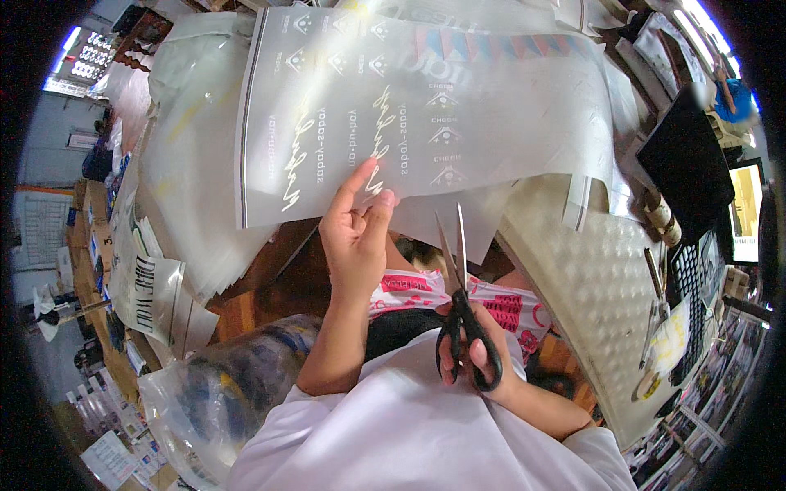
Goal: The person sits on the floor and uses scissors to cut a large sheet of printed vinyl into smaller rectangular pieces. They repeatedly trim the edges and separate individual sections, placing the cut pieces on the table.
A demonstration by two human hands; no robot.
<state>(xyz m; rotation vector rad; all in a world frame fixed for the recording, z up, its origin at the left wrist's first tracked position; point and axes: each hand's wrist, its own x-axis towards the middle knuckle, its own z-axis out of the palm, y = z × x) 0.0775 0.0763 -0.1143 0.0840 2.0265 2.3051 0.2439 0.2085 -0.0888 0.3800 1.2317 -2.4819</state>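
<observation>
A large translucent film sheet (524, 123) with white script lettering, small logos and a strip of pink and blue shapes stretches across the upper middle. By its lower edge, my left hand (356, 241) pinches the film between thumb and index finger; white print shows over the index finger. Lower and to the right, my right hand (501, 356) grips black-handled scissors (460, 303), fingers through the loops. Their blades are slightly apart and point up toward the sheet's lower edge, without visibly cutting it.
More translucent sheets (192, 139) are layered at the left. A pale dimpled surface (565, 270) lies to the right, with a black keyboard (692, 286) and a lit monitor (745, 213) beyond. A clear plastic bag (221, 401) stands at lower left, near cardboard boxes (94, 237).
</observation>
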